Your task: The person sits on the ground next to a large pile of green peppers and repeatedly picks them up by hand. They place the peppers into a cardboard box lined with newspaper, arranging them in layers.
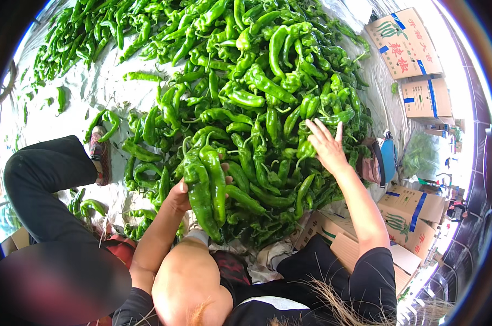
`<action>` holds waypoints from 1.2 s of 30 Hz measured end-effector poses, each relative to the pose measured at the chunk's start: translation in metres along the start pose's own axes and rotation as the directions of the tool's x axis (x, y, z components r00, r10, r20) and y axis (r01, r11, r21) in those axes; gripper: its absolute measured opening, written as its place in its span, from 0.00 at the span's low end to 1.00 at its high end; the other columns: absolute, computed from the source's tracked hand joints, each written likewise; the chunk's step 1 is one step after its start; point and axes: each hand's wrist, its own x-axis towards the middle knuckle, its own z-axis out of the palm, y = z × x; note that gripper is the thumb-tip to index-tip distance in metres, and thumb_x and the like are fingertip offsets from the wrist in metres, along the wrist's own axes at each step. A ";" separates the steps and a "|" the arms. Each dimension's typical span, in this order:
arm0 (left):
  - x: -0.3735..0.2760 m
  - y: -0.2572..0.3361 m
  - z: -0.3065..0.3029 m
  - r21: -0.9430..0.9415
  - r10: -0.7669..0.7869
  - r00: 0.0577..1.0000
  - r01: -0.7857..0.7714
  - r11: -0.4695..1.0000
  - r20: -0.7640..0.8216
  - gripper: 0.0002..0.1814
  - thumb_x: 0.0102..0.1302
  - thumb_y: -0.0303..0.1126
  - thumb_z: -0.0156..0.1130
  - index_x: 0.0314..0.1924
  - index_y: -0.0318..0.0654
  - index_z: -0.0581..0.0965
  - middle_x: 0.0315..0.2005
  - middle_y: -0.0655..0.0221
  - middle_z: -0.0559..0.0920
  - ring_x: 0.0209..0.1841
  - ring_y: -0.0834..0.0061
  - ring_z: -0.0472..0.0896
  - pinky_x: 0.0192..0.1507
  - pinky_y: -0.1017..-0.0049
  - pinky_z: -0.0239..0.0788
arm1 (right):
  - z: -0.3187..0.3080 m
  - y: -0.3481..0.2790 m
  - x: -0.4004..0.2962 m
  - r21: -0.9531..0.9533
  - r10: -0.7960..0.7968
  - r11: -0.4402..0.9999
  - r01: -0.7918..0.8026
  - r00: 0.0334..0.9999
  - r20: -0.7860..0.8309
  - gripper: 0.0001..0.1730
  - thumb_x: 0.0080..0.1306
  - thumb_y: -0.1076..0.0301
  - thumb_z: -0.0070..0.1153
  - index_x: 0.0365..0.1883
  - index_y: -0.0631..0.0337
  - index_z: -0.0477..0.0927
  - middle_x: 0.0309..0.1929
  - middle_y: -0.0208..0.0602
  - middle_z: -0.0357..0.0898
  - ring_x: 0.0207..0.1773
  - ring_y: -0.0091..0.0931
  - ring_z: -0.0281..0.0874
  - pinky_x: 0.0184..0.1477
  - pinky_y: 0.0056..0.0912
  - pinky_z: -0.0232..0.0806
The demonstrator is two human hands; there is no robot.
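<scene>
A large heap of long green peppers [246, 98] lies on a pale sheet before me. My left hand [185, 195] holds several green peppers [203, 183] together at the near side of the heap, stems pointing away from me. Its fingers show partly behind them. Reaching over the right part of the heap is my right hand [327, 146], palm down with fingers spread. Its fingertips are at a green pepper [307, 148]; whether they touch it I cannot tell. Nothing shows gripped in that hand.
Another person's dark-trousered leg [46, 175] and patterned shoe [100, 155] are at the left. An open cardboard box [344, 232] stands close by my right side. Printed boxes [405, 45] line the right, with a blue and pink item [382, 159] between them. Loose peppers [61, 100] lie left on the sheet.
</scene>
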 end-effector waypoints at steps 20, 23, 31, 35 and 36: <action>0.048 -0.042 0.011 0.084 -0.006 0.998 0.011 0.996 -0.055 0.50 0.52 0.48 0.72 0.70 0.41 0.59 0.65 0.59 0.68 0.67 0.57 0.67 0.67 0.50 0.59 | -0.136 -0.144 0.034 0.647 0.222 0.746 -0.155 0.975 -0.024 0.45 0.48 0.56 0.75 0.58 0.63 0.63 0.46 0.52 0.76 0.50 0.46 0.77 0.54 0.43 0.70; 0.054 -0.051 0.034 0.027 0.065 0.997 -0.064 0.998 -0.050 0.49 0.51 0.51 0.72 0.69 0.42 0.61 0.65 0.59 0.68 0.66 0.57 0.67 0.69 0.51 0.56 | -0.144 -0.132 0.017 0.909 0.157 0.406 -0.096 0.987 0.034 0.51 0.54 0.51 0.71 0.66 0.68 0.58 0.53 0.57 0.75 0.53 0.47 0.77 0.59 0.42 0.68; 0.079 -0.073 0.127 0.153 0.170 0.986 -0.167 0.974 -0.004 0.43 0.58 0.50 0.67 0.69 0.41 0.62 0.64 0.59 0.70 0.64 0.59 0.69 0.69 0.56 0.57 | -0.198 -0.147 -0.050 0.714 0.356 0.688 -0.129 0.918 -0.177 0.55 0.53 0.46 0.71 0.72 0.60 0.57 0.71 0.60 0.54 0.74 0.46 0.54 0.72 0.42 0.51; 0.084 -0.091 0.202 0.101 0.093 0.983 -0.110 0.989 0.161 0.41 0.60 0.52 0.66 0.68 0.40 0.63 0.63 0.60 0.70 0.65 0.60 0.69 0.69 0.57 0.57 | -0.218 -0.138 -0.107 0.769 0.480 0.630 -0.107 0.832 -0.277 0.79 0.37 0.53 0.81 0.76 0.57 0.36 0.76 0.56 0.38 0.78 0.49 0.40 0.75 0.47 0.45; 0.082 -0.100 0.223 0.160 0.090 0.982 -0.117 0.980 0.163 0.42 0.59 0.52 0.66 0.68 0.40 0.63 0.63 0.61 0.70 0.65 0.60 0.69 0.69 0.57 0.57 | -0.222 -0.134 -0.126 0.746 0.496 0.660 -0.092 0.799 -0.340 0.80 0.35 0.61 0.82 0.76 0.52 0.34 0.74 0.57 0.42 0.76 0.50 0.44 0.73 0.48 0.53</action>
